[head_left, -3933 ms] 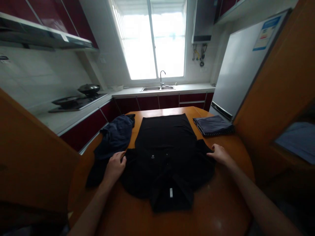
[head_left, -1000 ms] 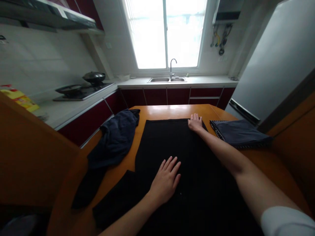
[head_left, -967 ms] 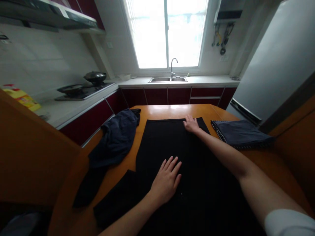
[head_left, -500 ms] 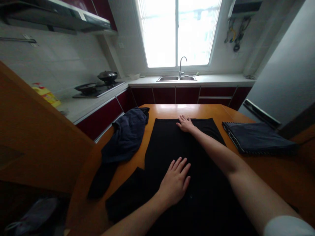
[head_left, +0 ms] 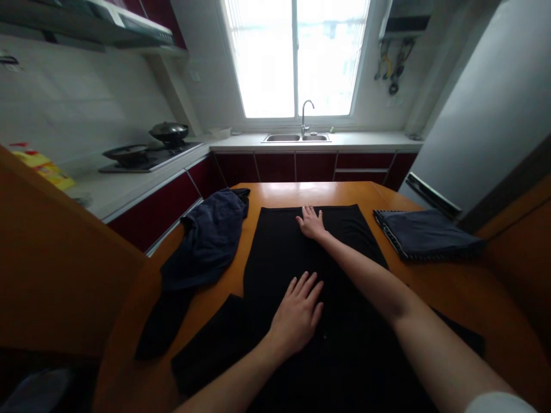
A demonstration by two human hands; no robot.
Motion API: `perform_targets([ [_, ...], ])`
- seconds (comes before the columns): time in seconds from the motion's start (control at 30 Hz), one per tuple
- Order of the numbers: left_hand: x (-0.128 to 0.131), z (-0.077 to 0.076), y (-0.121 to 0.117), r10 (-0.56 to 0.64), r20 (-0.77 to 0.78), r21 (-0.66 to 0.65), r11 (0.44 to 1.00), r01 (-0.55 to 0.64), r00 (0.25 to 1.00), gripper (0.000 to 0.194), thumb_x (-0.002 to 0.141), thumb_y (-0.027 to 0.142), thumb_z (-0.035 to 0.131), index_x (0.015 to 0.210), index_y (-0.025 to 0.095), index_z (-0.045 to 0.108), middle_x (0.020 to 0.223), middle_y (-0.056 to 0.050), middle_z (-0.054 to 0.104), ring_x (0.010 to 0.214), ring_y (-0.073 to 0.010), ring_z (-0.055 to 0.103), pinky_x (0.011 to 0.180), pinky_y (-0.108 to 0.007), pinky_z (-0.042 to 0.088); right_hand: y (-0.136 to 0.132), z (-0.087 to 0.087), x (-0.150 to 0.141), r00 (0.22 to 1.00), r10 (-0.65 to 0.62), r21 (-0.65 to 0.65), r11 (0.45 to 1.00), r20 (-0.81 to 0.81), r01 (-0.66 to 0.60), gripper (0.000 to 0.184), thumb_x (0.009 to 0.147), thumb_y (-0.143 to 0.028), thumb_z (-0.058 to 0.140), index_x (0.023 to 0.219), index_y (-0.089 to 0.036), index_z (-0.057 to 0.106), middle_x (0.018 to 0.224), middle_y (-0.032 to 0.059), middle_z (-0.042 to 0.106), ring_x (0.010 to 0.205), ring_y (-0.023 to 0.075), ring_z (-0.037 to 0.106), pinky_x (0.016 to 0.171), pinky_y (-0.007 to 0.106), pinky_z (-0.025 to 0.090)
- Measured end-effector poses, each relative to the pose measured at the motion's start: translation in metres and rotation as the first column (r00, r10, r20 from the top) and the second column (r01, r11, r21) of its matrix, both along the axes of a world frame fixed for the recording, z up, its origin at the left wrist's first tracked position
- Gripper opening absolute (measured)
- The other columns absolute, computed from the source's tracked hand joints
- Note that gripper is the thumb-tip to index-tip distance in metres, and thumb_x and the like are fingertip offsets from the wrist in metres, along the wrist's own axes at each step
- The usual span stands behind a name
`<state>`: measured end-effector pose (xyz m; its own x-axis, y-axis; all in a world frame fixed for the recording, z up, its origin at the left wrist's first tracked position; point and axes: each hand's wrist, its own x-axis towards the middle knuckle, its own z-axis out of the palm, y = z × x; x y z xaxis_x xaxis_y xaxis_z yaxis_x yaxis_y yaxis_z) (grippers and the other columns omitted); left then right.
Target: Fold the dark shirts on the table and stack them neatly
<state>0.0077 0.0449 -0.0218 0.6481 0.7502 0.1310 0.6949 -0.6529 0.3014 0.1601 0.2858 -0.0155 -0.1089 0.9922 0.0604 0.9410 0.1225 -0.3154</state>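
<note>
A black shirt [head_left: 275, 252] lies spread flat on the round wooden table [head_left: 275, 192], its hem toward the far edge. My left hand [head_left: 298, 314] rests palm down on the middle of the shirt, fingers stretched out. My right hand [head_left: 310, 222] is reached far forward and lies flat on the shirt near its far hem, fingers apart. Neither hand holds anything.
A crumpled dark blue garment [head_left: 206, 241] hangs over the table's left side. A folded grey-blue garment [head_left: 424, 240] sits at the right. Beyond are a counter with a sink [head_left: 296, 137], a stove with pans [head_left: 142, 155] at left and a white fridge [head_left: 469, 126] at right.
My right hand has slid leftward along the far hem of the black shirt. My left hand stays pressed on the shirt's middle. Earlier both hands were at the sleeves.
</note>
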Motion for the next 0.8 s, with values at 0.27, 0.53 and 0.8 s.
perform_targets([
  [0.27, 0.000, -0.001, 0.003, -0.002, -0.002, 0.015, 1.000, 0.002, 1.000, 0.049, 0.106, 0.040, 0.035, 0.152, 0.026, 0.040, 0.163, -0.004, 0.032, 0.152, -0.0255, 0.024, 0.123, -0.052, 0.024, -0.067, -0.021, 0.115, 0.952, -0.291, -0.064, 0.952, 0.097, 0.298, 0.077, 0.102, -0.054, 0.019, 0.157, 0.000, 0.022, 0.166, 0.0203, 0.013, 0.154, 0.0289, 0.008, 0.123, 0.048, 0.006],
  [0.53, 0.000, -0.008, 0.006, 0.008, -0.024, 0.068, 0.998, -0.006, 1.000, 0.048, 0.105, 0.039, 0.037, 0.151, 0.025, 0.043, 0.162, -0.004, 0.035, 0.151, -0.0255, 0.027, 0.122, -0.051, 0.026, -0.101, -0.016, 0.101, 0.984, -0.153, -0.015, 0.988, 0.096, 0.155, 0.076, 0.102, -0.054, 0.019, 0.158, -0.003, 0.023, 0.167, 0.0161, 0.014, 0.155, 0.0240, 0.007, 0.123, 0.039, 0.006],
  [0.8, 0.001, -0.001, 0.004, 0.007, -0.024, 0.041, 0.999, -0.006, 1.000, 0.049, 0.105, 0.040, 0.037, 0.150, 0.024, 0.044, 0.161, -0.004, 0.036, 0.151, -0.0250, 0.028, 0.123, -0.050, 0.026, -0.109, -0.013, 0.128, 0.952, -0.281, -0.046, 0.956, 0.118, 0.288, 0.077, 0.103, -0.049, 0.020, 0.154, 0.007, 0.023, 0.163, 0.0265, 0.016, 0.154, 0.0309, 0.013, 0.122, 0.046, 0.010],
])
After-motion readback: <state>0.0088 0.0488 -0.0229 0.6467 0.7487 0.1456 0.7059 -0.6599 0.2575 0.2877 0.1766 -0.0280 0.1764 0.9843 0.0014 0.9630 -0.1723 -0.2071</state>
